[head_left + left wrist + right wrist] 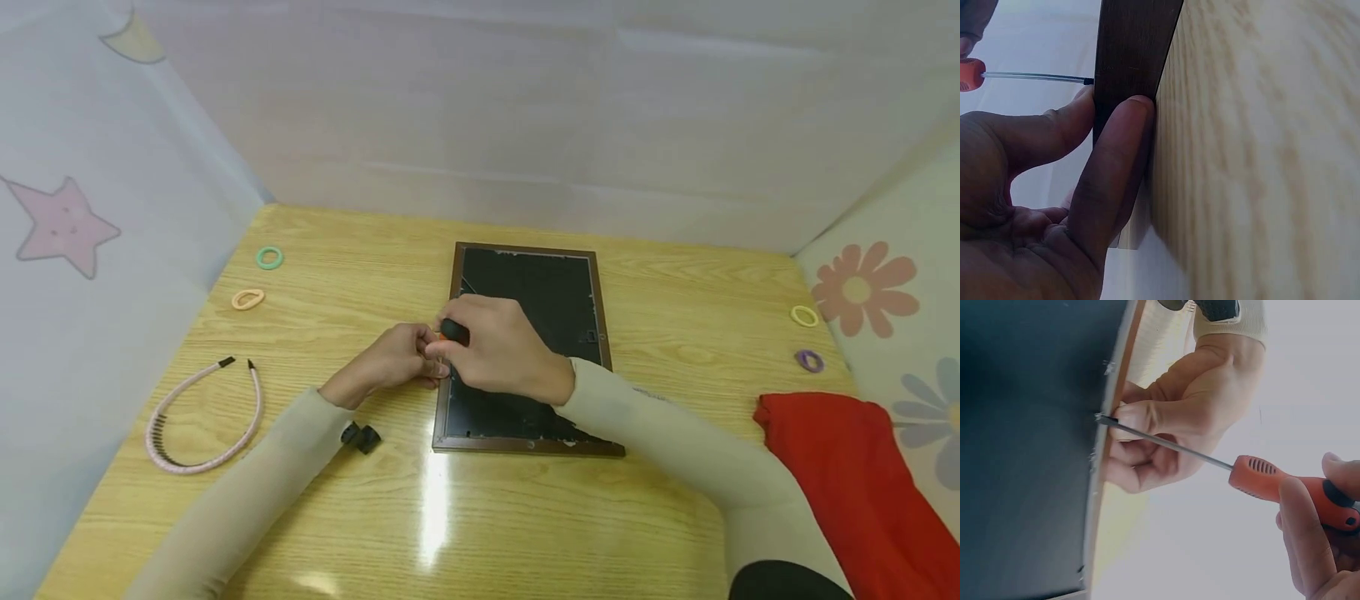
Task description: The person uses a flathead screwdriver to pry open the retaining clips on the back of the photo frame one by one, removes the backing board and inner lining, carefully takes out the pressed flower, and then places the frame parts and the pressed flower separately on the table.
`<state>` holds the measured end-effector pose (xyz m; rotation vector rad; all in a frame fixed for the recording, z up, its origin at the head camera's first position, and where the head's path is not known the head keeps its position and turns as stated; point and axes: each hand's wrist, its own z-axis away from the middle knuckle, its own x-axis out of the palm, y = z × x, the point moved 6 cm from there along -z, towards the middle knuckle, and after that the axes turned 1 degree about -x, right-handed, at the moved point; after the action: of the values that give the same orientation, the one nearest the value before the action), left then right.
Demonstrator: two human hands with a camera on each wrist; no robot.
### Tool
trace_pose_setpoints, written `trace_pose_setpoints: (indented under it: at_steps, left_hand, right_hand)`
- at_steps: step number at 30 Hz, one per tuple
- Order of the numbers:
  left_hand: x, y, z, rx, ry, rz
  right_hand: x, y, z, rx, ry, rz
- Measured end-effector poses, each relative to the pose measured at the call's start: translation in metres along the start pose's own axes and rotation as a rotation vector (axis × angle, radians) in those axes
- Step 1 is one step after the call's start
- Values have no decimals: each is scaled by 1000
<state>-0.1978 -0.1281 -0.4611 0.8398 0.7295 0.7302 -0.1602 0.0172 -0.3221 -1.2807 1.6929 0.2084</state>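
Observation:
A picture frame [517, 418] lies back up on the table, with a brown wooden rim and a black backing board. My right hand [504, 346] grips the orange and black handle of a screwdriver [1260, 477]. Its shaft slants to the inner edge of the frame's left side, where the dark tip meets the backing. My left hand [397, 357] pinches that same side of the frame. In the left wrist view its thumb [1063, 128] lies just beside the screwdriver tip, and a finger [1113, 150] presses the rim's outer face.
To the left lie a pink headband [183, 469], a green hair tie [260, 260] and an orange hair tie [237, 303]. On the right are a yellow hair tie [795, 313], a purple hair tie [819, 366] and a red cloth [832, 450]. Printed curtains hang around the wooden table [360, 267].

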Motion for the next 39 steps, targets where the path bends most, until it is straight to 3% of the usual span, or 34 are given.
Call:
trace_pose_setpoints:
  at_steps: [5, 9, 15, 21, 25, 33, 36, 39]
  left_hand:
    - [0, 1, 1, 87, -21, 0]
    - [0, 4, 3, 117, -21, 4]
    - [-2, 5, 5, 99, -11, -13]
    - [0, 2, 3, 15, -3, -14]
    - [0, 1, 3, -18, -3, -16]
    - [-4, 10, -9, 9, -52, -62]
    - [-12, 22, -22, 46, 9, -121]
    - [-17, 34, -39, 96, 86, -126]
  right_hand:
    - [7, -10, -9, -54, -35, 42]
    - [10, -12, -12, -64, -45, 61]
    - [9, -10, -15, -65, -79, 48]
    - [-1, 0, -11, 2, -140, 67]
    - [-12, 21, -2, 124, -134, 16]
    - [-57, 94, 29, 532, -1, -254]
    - [-65, 124, 48, 658, 26, -339]
    - [-67, 147, 66, 737, 19, -312]
